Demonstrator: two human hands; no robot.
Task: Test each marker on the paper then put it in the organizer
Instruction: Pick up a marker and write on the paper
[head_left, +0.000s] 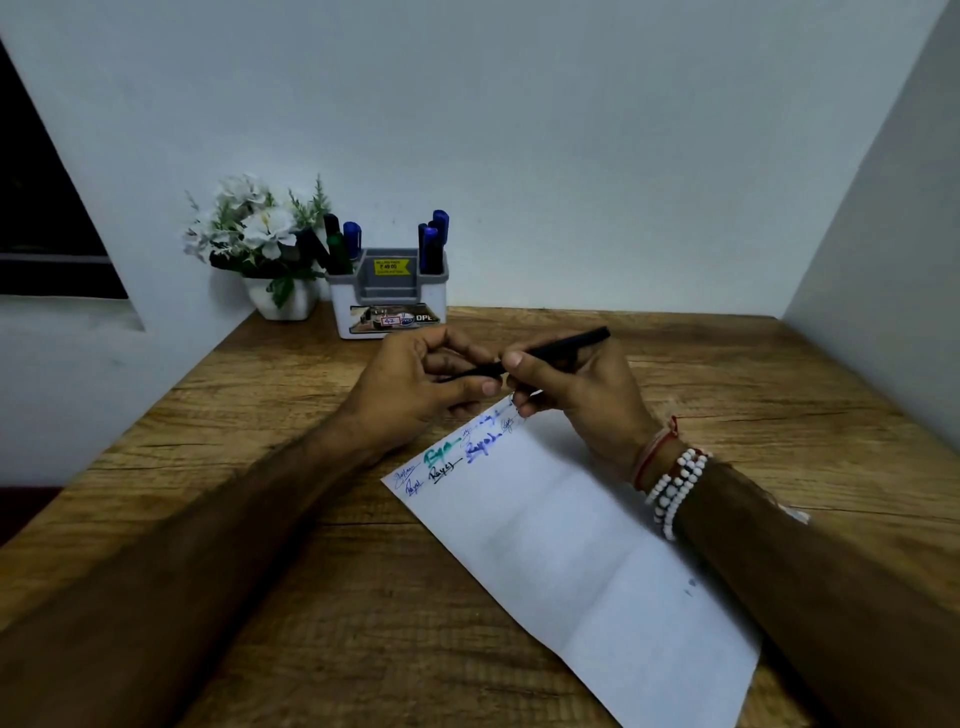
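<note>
Left hand (410, 389), right hand (582, 395) both pinching black marker (561, 344) over paper (571, 545); one end hidden by fingers

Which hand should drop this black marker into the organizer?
Right, probably. The right hand pinches the black marker at mid-barrel, so it can carry it alone; the left hand holds only the other end. The organizer stands closer to the left hand, though.

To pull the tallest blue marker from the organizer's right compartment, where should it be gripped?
Pinch its blue cap from above: it stands nearly upright, its barrel sunk in the organizer, other markers crowding its left side.
</note>
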